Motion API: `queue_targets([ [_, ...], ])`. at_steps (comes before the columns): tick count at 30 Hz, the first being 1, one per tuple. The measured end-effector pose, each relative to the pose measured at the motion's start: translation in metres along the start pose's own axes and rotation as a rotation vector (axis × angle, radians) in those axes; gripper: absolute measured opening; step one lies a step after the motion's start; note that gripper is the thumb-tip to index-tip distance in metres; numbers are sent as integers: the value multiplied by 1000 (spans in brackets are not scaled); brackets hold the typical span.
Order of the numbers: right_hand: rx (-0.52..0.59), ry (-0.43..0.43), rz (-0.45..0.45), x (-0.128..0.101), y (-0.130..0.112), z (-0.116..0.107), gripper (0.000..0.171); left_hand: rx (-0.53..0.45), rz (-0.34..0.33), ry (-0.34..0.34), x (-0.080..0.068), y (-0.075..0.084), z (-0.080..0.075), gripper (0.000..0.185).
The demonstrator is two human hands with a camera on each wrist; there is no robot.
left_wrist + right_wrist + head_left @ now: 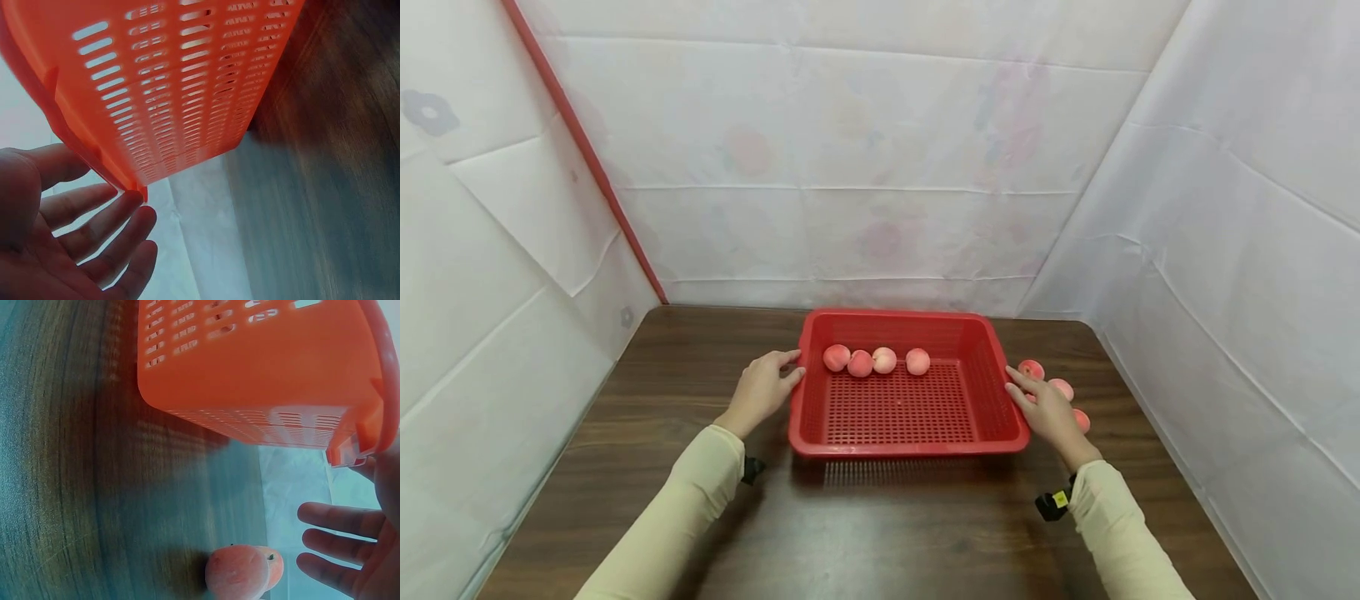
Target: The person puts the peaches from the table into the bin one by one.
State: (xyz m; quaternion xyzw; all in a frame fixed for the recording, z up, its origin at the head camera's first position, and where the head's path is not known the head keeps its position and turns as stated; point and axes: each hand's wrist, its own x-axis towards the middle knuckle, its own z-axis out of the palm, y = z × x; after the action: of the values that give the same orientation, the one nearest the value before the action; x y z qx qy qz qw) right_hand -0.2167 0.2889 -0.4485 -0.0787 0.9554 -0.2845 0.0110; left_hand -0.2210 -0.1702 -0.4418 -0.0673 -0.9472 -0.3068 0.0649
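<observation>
A red slotted plastic basket [992,417] stands on the dark wooden table, with several pink peaches [860,362] lined along its far inside. My left hand [765,385] rests with straight fingers against the basket's left rim [94,156]. On the other side, my right hand [1045,410] lies open, its fingers touching the right rim [365,434]. Three more peaches [1032,368] sit on the table just beyond the right hand; in the right wrist view two of them [240,572] show below the basket wall.
The wooden table [880,533] is enclosed by white sheet walls at the back and both sides. A red pole [583,150] runs down the left corner. Cream sleeves cover both forearms.
</observation>
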Motion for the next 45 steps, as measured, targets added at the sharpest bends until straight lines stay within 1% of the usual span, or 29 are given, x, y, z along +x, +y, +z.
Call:
queue_targets([
  [3,3,1,-1,-2,1,-3,54,4,6,8,1,3,3,41],
  [7,0,12,-18,-4,5,-8,53,-26,18,18,0,5,9,41],
  [12,-13,36,-69,-5,8,-11,51,-37,24,30,-3,4,17,42],
  [15,2,38,-80,-6,10,-13,50,-35,29,38,-4,5,19,42],
  [19,37,24,-64,-7,11,-17,50,-45,41,46,-3,5,20,41],
  [22,12,47,-82,-7,11,-20,47,-51,46,59,-3,4,19,41],
  [25,-29,90,-108,-4,12,-22,41,-48,55,72,-4,2,17,41],
  [28,-66,110,-106,0,13,-25,39,-47,57,76,-6,0,13,41],
  [32,-81,68,-63,8,15,-26,44,-43,46,86,-9,-4,5,40],
  [36,-101,28,-36,16,16,-27,45,-19,64,101,-7,-7,2,40],
  [38,-134,10,-26,19,19,-27,42,-14,71,100,-6,-7,2,40],
  [41,-191,-52,2,21,24,-26,40,-20,69,89,-7,-6,7,41],
  [45,-235,-140,62,18,32,-21,45,-36,52,70,-9,-4,14,41],
])
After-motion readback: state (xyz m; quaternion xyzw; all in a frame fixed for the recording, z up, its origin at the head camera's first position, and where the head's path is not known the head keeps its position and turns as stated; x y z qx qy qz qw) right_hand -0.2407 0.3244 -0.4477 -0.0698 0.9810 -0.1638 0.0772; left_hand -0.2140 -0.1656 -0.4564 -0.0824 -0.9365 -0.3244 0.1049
